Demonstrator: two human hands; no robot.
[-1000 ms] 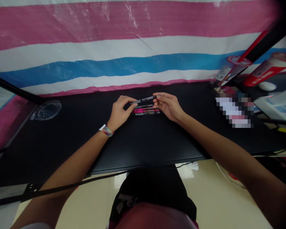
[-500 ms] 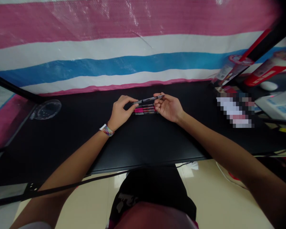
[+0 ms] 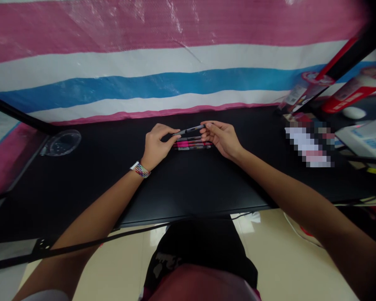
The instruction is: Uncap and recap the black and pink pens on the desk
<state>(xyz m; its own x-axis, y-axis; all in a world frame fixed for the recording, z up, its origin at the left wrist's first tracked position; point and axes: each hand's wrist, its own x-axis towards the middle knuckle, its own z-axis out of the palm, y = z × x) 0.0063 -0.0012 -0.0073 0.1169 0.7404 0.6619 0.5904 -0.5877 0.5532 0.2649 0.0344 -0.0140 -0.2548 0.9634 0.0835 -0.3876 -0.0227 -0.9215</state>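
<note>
A slim grey-and-black pen (image 3: 190, 130) is held just above the black table, its right end tilted slightly up. Thumb and fingers of my left hand (image 3: 158, 140) pinch its left end. At the other end, my right hand (image 3: 223, 137) closes thumb and fingertips on it. Right below the held pen, several more pens (image 3: 192, 144) lie side by side on the table, some pink and some dark. My fingers partly cover the ends of this row. A patterned band with a pale piece sits on my left wrist.
On the black table (image 3: 188, 184), a clear plastic lid or dish (image 3: 63, 143) lies at the left. A clear container (image 3: 307, 94), a red-and-white canister (image 3: 352, 92) and a white rounded object (image 3: 354, 112) stand at the right. Striped sheeting (image 3: 175, 79) hangs behind.
My right thumb has come over the pen's right end, which it earlier left exposed. My left hand has shifted slightly left. More of the pen row's right end shows.
</note>
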